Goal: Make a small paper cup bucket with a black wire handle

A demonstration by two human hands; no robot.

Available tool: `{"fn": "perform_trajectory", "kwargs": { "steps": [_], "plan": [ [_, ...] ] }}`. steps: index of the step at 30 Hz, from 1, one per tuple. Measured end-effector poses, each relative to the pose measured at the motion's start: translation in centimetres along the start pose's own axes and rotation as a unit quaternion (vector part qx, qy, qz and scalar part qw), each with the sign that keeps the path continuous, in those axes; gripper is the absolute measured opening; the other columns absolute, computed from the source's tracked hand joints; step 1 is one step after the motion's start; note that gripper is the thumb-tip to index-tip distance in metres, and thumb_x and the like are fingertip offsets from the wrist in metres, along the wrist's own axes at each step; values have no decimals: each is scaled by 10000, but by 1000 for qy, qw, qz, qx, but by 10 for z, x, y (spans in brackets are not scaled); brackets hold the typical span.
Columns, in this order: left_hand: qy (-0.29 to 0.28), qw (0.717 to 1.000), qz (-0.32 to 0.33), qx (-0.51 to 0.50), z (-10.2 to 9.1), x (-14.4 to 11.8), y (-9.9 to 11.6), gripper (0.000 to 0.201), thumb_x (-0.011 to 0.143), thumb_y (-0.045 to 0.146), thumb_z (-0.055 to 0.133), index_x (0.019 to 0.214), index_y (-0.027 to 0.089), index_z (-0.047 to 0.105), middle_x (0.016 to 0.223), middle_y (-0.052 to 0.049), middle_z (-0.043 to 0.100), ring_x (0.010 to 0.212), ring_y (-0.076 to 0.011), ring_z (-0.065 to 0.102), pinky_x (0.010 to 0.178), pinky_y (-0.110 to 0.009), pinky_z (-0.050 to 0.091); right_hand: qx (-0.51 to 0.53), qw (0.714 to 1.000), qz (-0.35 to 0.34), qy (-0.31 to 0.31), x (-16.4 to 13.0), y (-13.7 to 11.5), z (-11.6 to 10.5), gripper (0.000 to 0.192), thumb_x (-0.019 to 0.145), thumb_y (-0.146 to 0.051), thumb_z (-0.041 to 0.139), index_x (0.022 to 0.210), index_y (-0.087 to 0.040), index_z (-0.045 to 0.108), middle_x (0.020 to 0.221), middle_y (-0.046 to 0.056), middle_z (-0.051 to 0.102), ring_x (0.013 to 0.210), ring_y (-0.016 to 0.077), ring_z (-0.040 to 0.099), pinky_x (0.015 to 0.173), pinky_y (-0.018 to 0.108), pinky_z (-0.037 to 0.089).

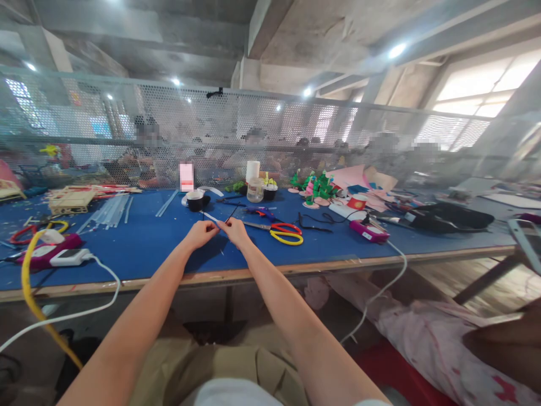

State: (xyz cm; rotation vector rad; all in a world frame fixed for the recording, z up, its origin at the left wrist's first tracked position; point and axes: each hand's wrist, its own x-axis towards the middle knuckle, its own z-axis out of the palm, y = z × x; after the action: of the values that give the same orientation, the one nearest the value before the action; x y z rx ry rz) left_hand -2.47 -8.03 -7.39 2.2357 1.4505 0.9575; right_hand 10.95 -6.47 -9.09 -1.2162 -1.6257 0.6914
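Both hands are meeting over the blue worktop [139, 242]: left hand [202, 233] and right hand [234, 230] are pinching a thin strip [210, 216], looking light, bendy, best gripped near its ends.

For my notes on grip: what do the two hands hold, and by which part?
Left hand pinches a thin clear plastic strip at its near end; right hand pinches a thin black wire at its lower end.

No legible text anywhere; pink-white card [186, 176] possibly printed, too blurred.
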Motion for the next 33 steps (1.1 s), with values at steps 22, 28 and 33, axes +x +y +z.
{"fn": "perform_trajectory", "kwargs": {
  "steps": [22,28,33],
  "plan": [
    [9,999,0,47,-1,1,0,260,718,313,444,596,128,578,525,0,548,496,-110,427,493,-219,287,-10,1000,-16,-25,-2,-2,0,247,745,-315,494,573,-148,553,521,-1,559,552,113,519,509,201,364],
    [5,998,2,59,1,1,1,258,712,320,447,581,136,570,495,7,522,472,-103,397,482,-217,267,-41,999,-13,-22,-1,-4,-2,253,730,-320,515,542,-152,541,520,-3,557,556,113,506,525,208,348],
    [-5,999,8,46,1,-1,4,246,698,309,438,596,133,576,503,9,518,486,-106,413,481,-214,273,-58,998,-5,-9,-1,-4,-2,283,705,-353,541,501,-159,510,491,-15,525,532,107,478,516,211,329]
  ]
}}
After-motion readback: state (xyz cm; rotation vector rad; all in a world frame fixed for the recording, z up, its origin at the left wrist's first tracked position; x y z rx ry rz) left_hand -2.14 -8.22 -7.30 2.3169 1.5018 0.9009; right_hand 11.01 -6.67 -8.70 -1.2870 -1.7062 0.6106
